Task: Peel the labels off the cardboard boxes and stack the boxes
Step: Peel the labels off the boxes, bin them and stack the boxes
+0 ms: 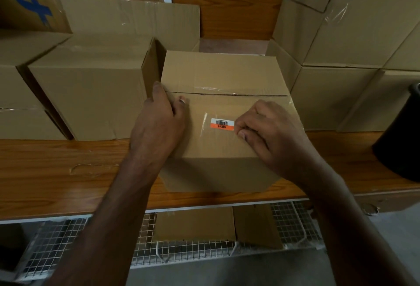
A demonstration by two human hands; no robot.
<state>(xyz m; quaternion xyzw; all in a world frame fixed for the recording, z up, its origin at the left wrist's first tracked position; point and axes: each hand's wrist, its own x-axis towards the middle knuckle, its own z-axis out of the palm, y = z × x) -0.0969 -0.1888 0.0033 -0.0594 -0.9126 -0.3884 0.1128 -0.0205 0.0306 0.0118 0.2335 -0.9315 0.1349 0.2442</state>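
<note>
The step in hand looks like the start of the peel on the middle box (225, 113), a plain brown corrugated carton that sits at the front of the wooden surface (56, 172), its near face overhanging the edge a little. On the near half of the box top lies the label (222, 124), a small white and orange rectangle with a barcode, under a strip of glossy clear tape. It lies flat; no corner is visibly raised.

The right hand (270, 133) has its fingers curled at the right end of the label, thumb and forefinger closed together as if picking at that edge; whether they already pinch the tape I cannot tell. The left hand (159, 122) grips the left edge of the box, thumb on top and fingers down the side, steadying it.

The next move probably calls for a nail under the tape edge, then a slow pull leftward, low over the top, so the cardboard skin does not tear.

More cartons (86, 85) stand left, right and behind the box, matte and square-edged.
</note>
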